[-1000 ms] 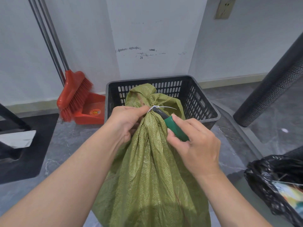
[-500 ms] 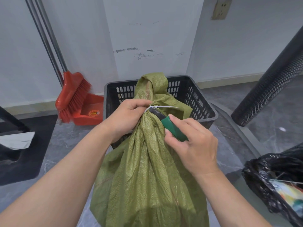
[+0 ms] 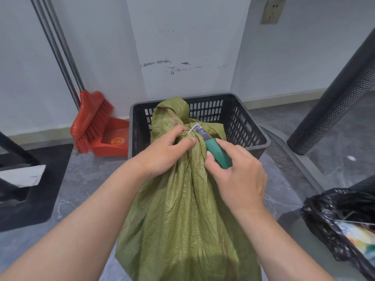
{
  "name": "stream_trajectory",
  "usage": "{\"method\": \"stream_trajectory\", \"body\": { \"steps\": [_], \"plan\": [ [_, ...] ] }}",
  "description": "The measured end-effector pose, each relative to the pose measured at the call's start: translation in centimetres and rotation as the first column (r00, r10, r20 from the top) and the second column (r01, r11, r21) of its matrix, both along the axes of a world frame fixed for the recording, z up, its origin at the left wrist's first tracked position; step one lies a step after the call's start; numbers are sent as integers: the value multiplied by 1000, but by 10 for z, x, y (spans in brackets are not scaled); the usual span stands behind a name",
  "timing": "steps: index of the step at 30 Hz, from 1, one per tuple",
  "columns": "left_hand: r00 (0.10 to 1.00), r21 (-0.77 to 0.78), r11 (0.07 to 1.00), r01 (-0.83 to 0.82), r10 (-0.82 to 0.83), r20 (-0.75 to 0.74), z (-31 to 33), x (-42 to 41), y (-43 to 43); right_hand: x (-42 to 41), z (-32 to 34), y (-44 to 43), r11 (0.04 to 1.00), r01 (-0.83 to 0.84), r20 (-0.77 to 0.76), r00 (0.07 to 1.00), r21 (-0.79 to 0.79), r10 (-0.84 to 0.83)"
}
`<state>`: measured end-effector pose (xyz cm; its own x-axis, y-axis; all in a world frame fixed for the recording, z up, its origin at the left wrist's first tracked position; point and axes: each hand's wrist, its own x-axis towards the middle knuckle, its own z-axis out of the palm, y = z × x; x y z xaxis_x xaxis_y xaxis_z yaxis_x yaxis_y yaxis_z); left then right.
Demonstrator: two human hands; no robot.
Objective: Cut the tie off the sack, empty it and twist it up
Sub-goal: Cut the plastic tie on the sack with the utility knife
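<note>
A green woven sack (image 3: pixel 182 216) stands on the floor in front of me, its gathered neck bound by a thin white tie (image 3: pixel 190 132). My left hand (image 3: pixel 162 151) grips the sack's neck just below the tie. My right hand (image 3: pixel 237 175) holds a green-handled utility knife (image 3: pixel 217 153), whose metal blade end rests against the tie. The sack's loose top (image 3: pixel 172 112) flops up over a black plastic crate (image 3: pixel 251 128) behind it.
A red broom (image 3: pixel 91 118) and red dustpan (image 3: pixel 113 138) lean against the wall at the left. At the right edge sits a bin lined with a black bag (image 3: pixel 332 216), and above it a black mesh cylinder (image 3: pixel 332 102) slants. A dark mat (image 3: pixel 30 189) lies left.
The sack's top has shifted left over the crate. My left hand has slid tighter on the neck, and the knife blade has pushed further against the tie.
</note>
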<state>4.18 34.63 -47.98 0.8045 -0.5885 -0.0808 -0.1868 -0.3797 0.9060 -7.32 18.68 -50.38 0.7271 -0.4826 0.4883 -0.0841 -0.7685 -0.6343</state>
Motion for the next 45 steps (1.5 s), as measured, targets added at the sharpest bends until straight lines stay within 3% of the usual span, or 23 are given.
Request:
{"method": "stream_trajectory", "body": {
  "steps": [2,6,8,19,24,27,38,42,45],
  "plan": [
    [1000,21,1000,-3,2,31,1,-3,-1,1,1,1,1000,12,-45,999,-7,-12],
    [951,189,978,-90,29,307,-2,-9,-7,4,3,0,994,2,-141,990,-111,-18],
    [934,225,966,-125,38,356,-2,-13,-12,5,4,-1,990,-1,-182,983,-144,-25],
    [926,261,934,-242,142,350,-1,-23,-27,7,5,10,985,33,-248,966,-169,-75],
    [922,290,938,-192,71,380,1,-31,-33,16,7,-1,988,154,-299,942,-24,-154],
    [914,258,945,-199,84,397,0,-33,-34,17,8,-3,991,134,-273,953,-11,-132],
    [933,77,951,-300,275,234,-3,-22,-25,4,13,-19,961,44,-218,976,273,17],
    [922,42,922,-384,385,-28,-4,-20,-29,0,13,-29,917,-18,-138,987,398,79],
    [838,-81,873,-480,430,-336,0,-20,-34,0,13,-27,818,-41,-87,990,574,110]
  ]
}}
